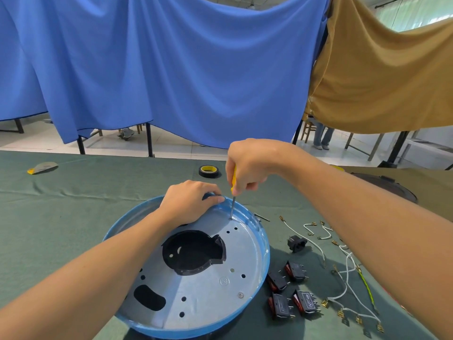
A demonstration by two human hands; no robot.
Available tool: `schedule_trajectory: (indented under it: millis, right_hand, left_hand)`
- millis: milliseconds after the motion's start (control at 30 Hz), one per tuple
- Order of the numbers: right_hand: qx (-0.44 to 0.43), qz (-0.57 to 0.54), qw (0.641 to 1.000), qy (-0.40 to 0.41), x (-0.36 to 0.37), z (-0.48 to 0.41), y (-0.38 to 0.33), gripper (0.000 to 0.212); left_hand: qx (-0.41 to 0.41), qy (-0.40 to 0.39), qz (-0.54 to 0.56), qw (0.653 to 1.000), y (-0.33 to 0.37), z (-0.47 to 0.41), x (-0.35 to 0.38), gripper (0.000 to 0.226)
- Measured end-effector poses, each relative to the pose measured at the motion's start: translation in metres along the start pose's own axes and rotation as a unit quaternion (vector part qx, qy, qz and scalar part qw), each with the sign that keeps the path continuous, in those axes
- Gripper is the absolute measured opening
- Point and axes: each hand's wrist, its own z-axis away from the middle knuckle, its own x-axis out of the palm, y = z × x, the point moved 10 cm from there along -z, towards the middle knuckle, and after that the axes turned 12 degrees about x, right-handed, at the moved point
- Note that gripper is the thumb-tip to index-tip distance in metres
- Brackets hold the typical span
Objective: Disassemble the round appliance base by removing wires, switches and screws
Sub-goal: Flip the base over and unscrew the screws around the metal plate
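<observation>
My worktable (73, 217) draped in dark green cloth. Ahead of me, blue curtain (171, 69) hangs in deep folds; tan curtain (380, 82) to its right. Beneath both: pale tiled floor (36, 136), dark table legs (149, 138), wooden chair (309, 131). Daylight from window (416, 15), upper right.

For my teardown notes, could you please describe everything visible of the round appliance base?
The round appliance base is a shallow metal pan, blue outside, silvery inside, with small holes, a large black cutout and an oblong slot. It lies open side up on green cloth. The left hand grips its far rim; the right hand sets a screwdriver on a screw there. A second screw sits front right.
</observation>
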Motion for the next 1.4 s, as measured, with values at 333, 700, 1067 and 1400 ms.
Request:
schedule_trajectory:
  millis: [333, 700, 1067, 1400]
  right_hand:
    - [0.012, 0.069, 0.997, 0.012, 0.000, 0.003, -0.002, 0.034]
    - [0.006, -0.002, 0.999, 0.049, -0.003, 0.002, 0.005, 0.047]
    - [-0.006, 0.025, 0.999, 0.042, -0.008, 0.003, -0.009, 0.013]
    - [0.009, 0.104, 0.995, -0.011, 0.003, 0.004, -0.006, 0.053]
  left_hand:
    - [0.000, -0.001, -0.003, 1.000, 0.000, 0.000, 0.001, 0.024]
    - [-0.005, 0.001, -0.001, 1.000, 0.000, 0.000, 0.000, 0.023]
    - [-0.005, -0.001, -0.004, 1.000, 0.000, 0.000, 0.000, 0.026]
    - [-0.007, 0.001, -0.006, 1.000, -0.002, 0.000, 0.001, 0.024]
